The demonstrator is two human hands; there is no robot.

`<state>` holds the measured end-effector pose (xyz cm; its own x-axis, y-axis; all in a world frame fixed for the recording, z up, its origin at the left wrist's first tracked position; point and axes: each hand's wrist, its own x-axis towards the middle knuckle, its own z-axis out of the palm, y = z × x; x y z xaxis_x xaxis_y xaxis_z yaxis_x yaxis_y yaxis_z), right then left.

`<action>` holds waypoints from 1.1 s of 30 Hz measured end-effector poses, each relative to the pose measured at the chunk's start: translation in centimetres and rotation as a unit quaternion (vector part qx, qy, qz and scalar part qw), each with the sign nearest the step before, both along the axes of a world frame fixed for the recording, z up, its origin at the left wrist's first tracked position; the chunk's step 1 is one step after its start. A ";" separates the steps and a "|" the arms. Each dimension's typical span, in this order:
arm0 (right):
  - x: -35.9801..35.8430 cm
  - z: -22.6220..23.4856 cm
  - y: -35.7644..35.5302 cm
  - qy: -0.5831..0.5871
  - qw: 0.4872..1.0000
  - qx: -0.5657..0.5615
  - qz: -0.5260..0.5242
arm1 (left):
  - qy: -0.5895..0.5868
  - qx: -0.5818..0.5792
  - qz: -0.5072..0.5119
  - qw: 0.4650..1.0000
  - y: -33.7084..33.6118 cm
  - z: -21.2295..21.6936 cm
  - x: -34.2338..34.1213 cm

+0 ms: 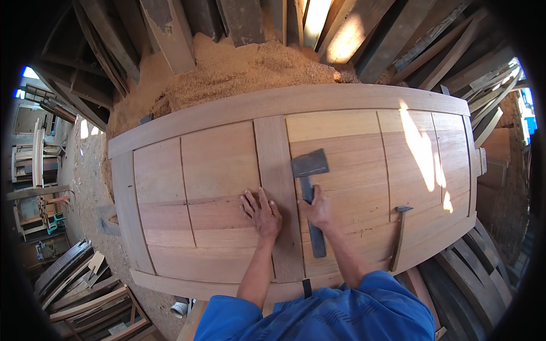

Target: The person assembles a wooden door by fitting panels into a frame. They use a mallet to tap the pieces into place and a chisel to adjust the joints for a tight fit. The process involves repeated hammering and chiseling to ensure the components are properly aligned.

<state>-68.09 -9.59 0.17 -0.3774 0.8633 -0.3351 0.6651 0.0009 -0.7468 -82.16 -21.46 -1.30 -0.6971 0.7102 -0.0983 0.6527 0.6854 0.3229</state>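
Note:
A wooden panelled door [193, 125] lies flat in front of me, with grooved panels on both sides of a wide middle rail [278, 148]. My left hand [264, 219] rests palm down on the left panel beside that rail, fingers spread and holding nothing. In my right hand [318, 209] is a dark grey mallet [310, 163], gripped around its handle. Its blocky head lies over the right panel, pointing away from me, and the handle's end reaches back past my wrist. To the right, a small hammer [400, 236] with a wooden handle lies on the door.
Sawdust [250, 65] is heaped beyond the door's far edge, with planks [170, 34] leaning behind it. Timber pieces [96, 307] are stacked at lower left, and dark curved boards [469, 273] lie at lower right. A white cylindrical object [179, 308] sits below the door's near-left edge.

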 end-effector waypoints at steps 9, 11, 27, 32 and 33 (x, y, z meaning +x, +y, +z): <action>-12.0 3.1 -0.6 -0.085 0.977 0.107 0.164 | -0.017 -0.069 -0.003 0.997 0.2 0.2 0.1; -13.3 2.7 -1.3 -0.119 0.973 0.073 0.183 | -0.018 -0.013 0.001 1.000 -0.4 -0.8 -0.1; -17.6 6.2 -1.9 -0.106 0.978 -0.093 0.151 | 0.020 0.175 0.006 0.984 -2.4 -3.9 -0.3; -17.4 5.9 -2.6 -0.075 0.979 -0.061 0.182 | 0.025 0.167 0.014 0.986 -2.1 -4.0 -0.2; -17.0 5.2 -2.3 -0.064 0.979 -0.058 0.186 | 0.025 0.166 0.013 0.986 -2.0 -4.0 -0.2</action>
